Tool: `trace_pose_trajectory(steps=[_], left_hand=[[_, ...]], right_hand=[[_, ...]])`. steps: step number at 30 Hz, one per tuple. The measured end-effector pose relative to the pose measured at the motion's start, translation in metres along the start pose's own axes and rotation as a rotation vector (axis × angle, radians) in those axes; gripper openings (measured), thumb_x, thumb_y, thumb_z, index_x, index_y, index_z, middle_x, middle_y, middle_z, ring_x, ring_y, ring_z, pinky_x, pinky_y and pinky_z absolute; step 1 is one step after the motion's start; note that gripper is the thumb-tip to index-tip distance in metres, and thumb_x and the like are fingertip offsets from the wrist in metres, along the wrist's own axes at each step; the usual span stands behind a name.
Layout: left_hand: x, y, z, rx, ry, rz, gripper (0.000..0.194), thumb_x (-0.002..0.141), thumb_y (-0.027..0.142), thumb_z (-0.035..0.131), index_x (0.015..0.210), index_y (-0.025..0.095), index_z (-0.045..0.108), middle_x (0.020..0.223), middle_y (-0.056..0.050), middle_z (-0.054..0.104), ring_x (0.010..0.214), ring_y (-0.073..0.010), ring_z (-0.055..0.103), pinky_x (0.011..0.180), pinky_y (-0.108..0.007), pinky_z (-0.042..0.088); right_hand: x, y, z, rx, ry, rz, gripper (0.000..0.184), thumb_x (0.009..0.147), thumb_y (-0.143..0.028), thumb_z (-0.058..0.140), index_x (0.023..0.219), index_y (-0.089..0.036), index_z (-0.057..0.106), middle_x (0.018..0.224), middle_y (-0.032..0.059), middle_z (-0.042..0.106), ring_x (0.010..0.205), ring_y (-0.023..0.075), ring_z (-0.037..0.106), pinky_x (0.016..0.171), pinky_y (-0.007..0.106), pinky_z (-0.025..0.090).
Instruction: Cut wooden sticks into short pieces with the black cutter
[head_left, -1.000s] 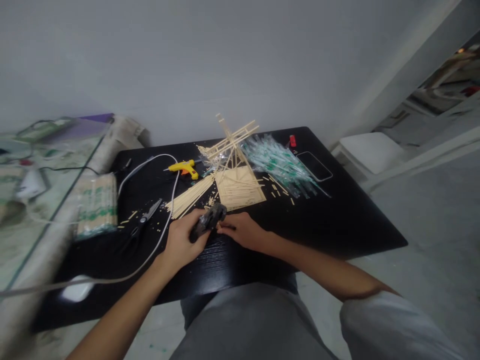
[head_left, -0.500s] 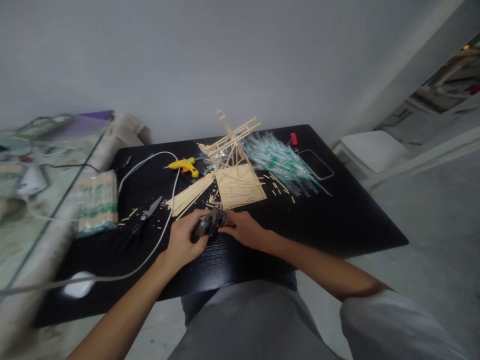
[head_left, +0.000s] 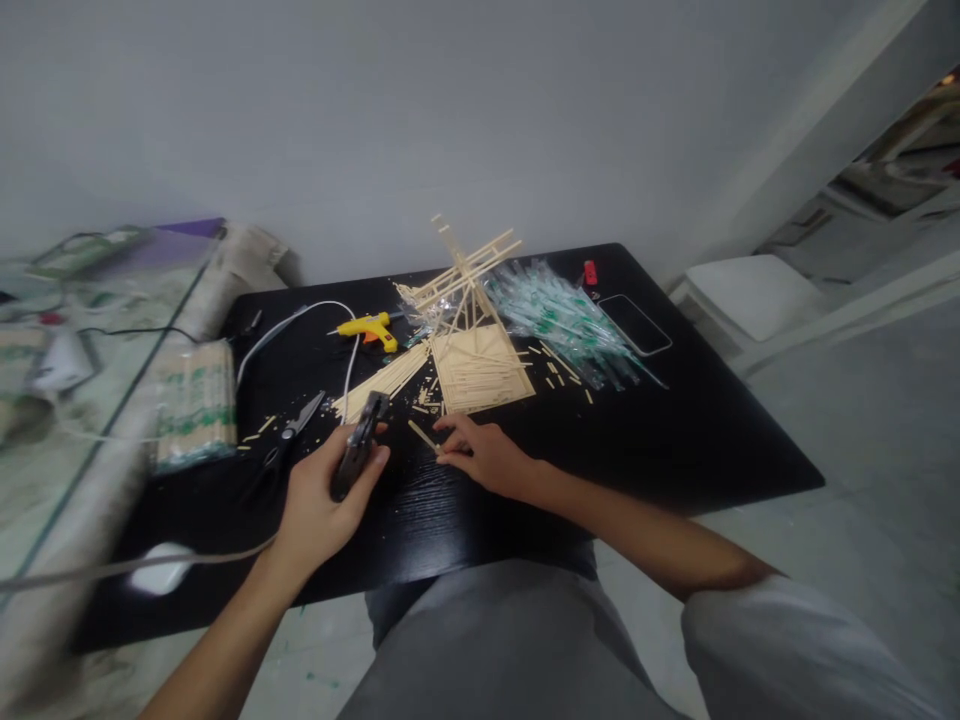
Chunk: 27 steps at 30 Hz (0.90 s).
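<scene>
Right hand (head_left: 491, 460), centre of frame: fingers pinching the near end of a short stick (head_left: 422, 434); other end free, pointing to the upper left.
Left hand (head_left: 319, 500), left of centre: fingers wrapped round dark pliers (head_left: 361, 445), head up; whether the jaws are open cannot be told.
Change: half a second ago pliers and right hand met; the left hand has since drawn off to the left. Stick and pliers now stand apart, so, by my judgement, the tool is off the piece for the moment.
Stick, appearance: pale, straight, slim; cut ends too small to judge. Contact with the black tabletop (head_left: 600, 450): cannot tell.
Beyond, upper centre: stick frame (head_left: 465, 275) with crossed arms, above a square base (head_left: 506, 385). Left of the base: fanned long sticks (head_left: 386, 380), yellow glue gun (head_left: 369, 329).
</scene>
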<state>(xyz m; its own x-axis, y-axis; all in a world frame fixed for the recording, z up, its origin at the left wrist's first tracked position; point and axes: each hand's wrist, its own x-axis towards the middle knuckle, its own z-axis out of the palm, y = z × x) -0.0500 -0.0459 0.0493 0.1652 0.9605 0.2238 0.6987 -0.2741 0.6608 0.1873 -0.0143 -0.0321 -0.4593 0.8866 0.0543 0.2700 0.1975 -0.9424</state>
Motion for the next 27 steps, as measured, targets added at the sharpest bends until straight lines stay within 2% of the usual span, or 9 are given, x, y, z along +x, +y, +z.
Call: trace_pose_trajectory(steps=[2,6,11,17,27], left_hand=[[-0.006,-0.010,-0.003,0.120,-0.022,-0.016,0.029,0.092,0.041,0.060,0.111,0.020,0.066,0.086,-0.002,0.073,0.072,-0.0190,0.068,0.068,-0.028,0.052],[-0.016,-0.027,-0.006,0.399,-0.086,0.047,0.035,0.091,0.038,0.056,0.119,0.018,0.061,0.103,-0.010,0.075,0.089,-0.0274,0.072,0.078,-0.035,0.054],[-0.022,-0.027,-0.003,0.703,-0.173,0.141,0.040,0.089,0.028,0.053,0.125,0.012,0.059,0.109,-0.018,0.071,0.089,-0.0337,0.069,0.082,-0.045,0.053],[-0.020,-0.013,0.006,0.785,-0.208,0.226,0.043,0.087,0.025,0.058,0.127,0.010,0.058,0.108,-0.018,0.069,0.091,-0.0342,0.067,0.084,-0.046,0.051],[-0.023,-0.002,0.019,0.779,-0.199,0.215,0.044,0.089,0.025,0.058,0.130,0.009,0.056,0.103,-0.016,0.067,0.092,-0.0343,0.066,0.083,-0.046,0.051]], right_hand=[[0.000,-0.001,0.000,0.004,0.006,-0.001,0.049,0.087,-0.014,0.075,0.131,-0.020,0.055,0.096,0.0047,0.079,0.092,0.0204,0.076,0.090,0.034,0.055],[-0.002,-0.005,-0.001,-0.017,0.001,-0.021,0.060,0.088,-0.014,0.073,0.142,-0.021,0.046,0.094,0.0036,0.079,0.092,0.0201,0.076,0.092,0.035,0.054],[-0.003,-0.005,-0.001,-0.022,0.004,-0.025,0.064,0.088,-0.012,0.073,0.145,-0.022,0.044,0.094,0.0028,0.078,0.092,0.0193,0.075,0.093,0.035,0.054],[-0.003,-0.006,-0.002,-0.059,-0.026,-0.033,0.063,0.090,-0.010,0.067,0.146,-0.023,0.042,0.100,0.0038,0.077,0.100,0.0212,0.074,0.096,0.037,0.053],[-0.004,-0.010,-0.005,-0.114,0.006,-0.063,0.058,0.091,-0.011,0.064,0.144,-0.024,0.044,0.104,0.0031,0.074,0.097,0.0210,0.074,0.091,0.035,0.054]])
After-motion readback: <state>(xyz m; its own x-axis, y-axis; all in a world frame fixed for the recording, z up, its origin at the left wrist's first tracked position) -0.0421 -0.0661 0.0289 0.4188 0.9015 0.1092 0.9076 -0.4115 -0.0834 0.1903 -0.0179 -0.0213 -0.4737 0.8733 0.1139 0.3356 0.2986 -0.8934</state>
